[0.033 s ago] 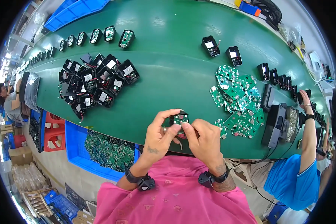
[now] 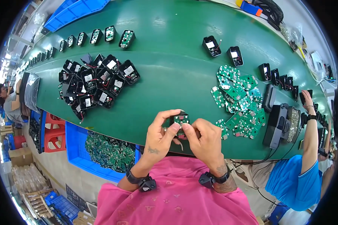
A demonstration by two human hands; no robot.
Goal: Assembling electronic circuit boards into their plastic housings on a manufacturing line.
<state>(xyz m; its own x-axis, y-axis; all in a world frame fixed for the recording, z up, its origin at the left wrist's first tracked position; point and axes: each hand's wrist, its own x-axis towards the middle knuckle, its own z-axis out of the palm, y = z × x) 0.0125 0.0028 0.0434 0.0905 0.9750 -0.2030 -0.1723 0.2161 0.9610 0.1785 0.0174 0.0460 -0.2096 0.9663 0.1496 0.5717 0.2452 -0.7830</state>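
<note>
At the near edge of the bench, a small black plastic housing is held between my two hands, with a green circuit board (image 2: 181, 119) at its open top. My left hand (image 2: 162, 131) wraps round its left side, thumb pressed on the board. From the right, my right hand (image 2: 204, 137) grips the same unit, its thumb also on the board beside the left one. Fingers hide the lower part of the housing. A loose pile of green circuit boards (image 2: 238, 101) lies right of my hands. Black housings (image 2: 95, 80) with wires are heaped to the left.
Housings fitted with boards (image 2: 127, 39) line the far left. Open black housings (image 2: 235, 56) stand at the right. A grey device (image 2: 276, 125) sits near a co-worker's arm (image 2: 310, 131). Below the bench edge, a blue bin (image 2: 75, 150) holds boards. A blue crate (image 2: 73, 15) stands far left.
The housing and its board have shifted very slightly to the left under my thumbs. Both hands keep nearly the same place and grip.
</note>
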